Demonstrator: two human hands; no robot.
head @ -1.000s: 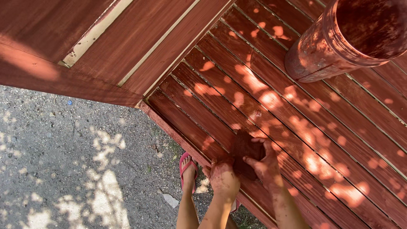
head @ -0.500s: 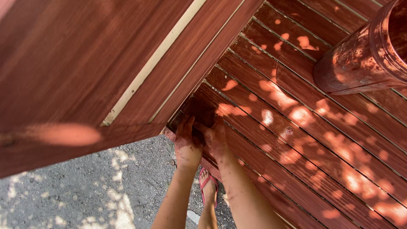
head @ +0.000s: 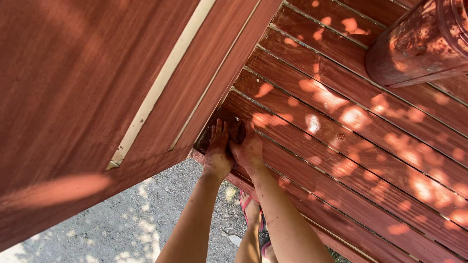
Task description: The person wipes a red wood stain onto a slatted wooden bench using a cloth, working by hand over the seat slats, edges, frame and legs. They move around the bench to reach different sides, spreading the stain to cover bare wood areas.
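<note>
A: Where are the person's hands?

B: Both are pressed side by side onto a dark reddish-brown cloth pad (head: 233, 127). The left hand (head: 217, 152) lies flat with its fingers stretched forward over the pad's near-left part. The right hand (head: 247, 148) sits just beside it, touching it, with fingers curled over the pad's right edge.

A: So are they gripping it?

B: The left is spread flat, pressing rather than clutching. The right is partly closed around the pad. Both are stained reddish.

A: And where does the pad lie?

B: Under the fingertips, on the slatted wooden surface (head: 351, 146), right at the corner where the slats run under a large slanting red-brown panel (head: 87, 97). The panel rises to the left of the hands and overhangs them.

A: What else is about?

B: A pale strip (head: 161, 87) runs along the panel, up and to the left of the left hand. Far off beyond the right hand, to the upper right, stands a round paint-stained can (head: 419, 44), well apart from the pad. Below the forearms lies grey gravel ground (head: 136, 224), and between the two arms shows the person's foot in a pink sandal (head: 251, 209).

A: The light?

B: Dappled sun spots lie across the slats to the right of the hands.
</note>
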